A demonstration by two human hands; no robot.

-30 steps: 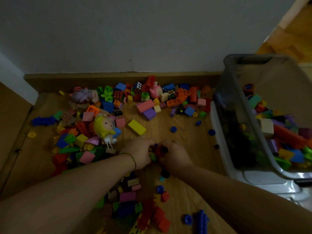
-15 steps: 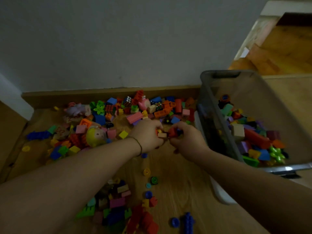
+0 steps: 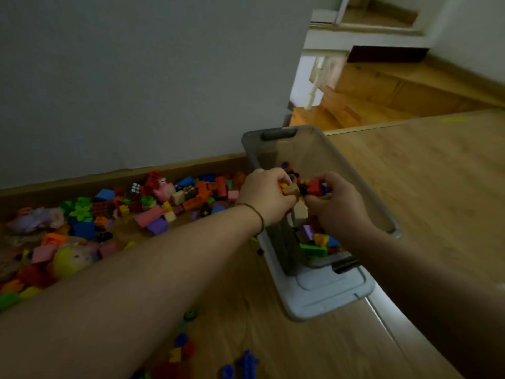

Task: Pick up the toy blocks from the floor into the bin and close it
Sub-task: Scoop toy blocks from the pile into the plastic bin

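— Left hand (image 3: 266, 196) and right hand (image 3: 337, 203): what have they got?
— Each is curled round a small clutch of toy blocks (image 3: 290, 190) (beige and red ones show between them), knuckles nearly touching, held above the open bin (image 3: 314, 151)
— So which step is this?
— The drop, I'd say: a load over the rim, not yet let go. Next the fingers need to spread so the pieces fall among those already inside
— And the rest?
— Plenty. A big pile of blocks (image 3: 153, 212) lies on the floor (image 3: 410, 201) to the left, along the wall (image 3: 136, 77), with a few more near. The lid (image 3: 328, 294) lies flat at the bin's near end, so closing looks far off
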